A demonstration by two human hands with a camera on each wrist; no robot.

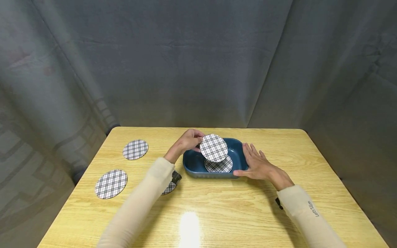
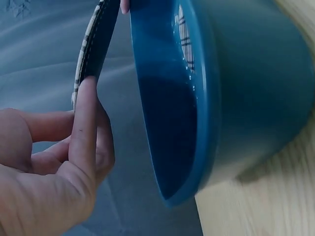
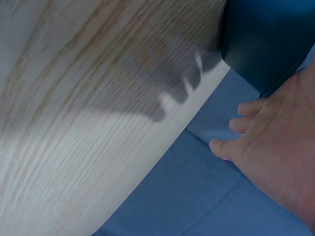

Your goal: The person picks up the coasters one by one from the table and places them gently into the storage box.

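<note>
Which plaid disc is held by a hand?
The plaid disc above the blue container: the left hand pinches it; the others lie inside or on the table.

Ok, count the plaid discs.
5: one disc in the left hand, one in the blue tub, two at left on the table, one partly behind the left sleeve. More may be hidden.
</note>
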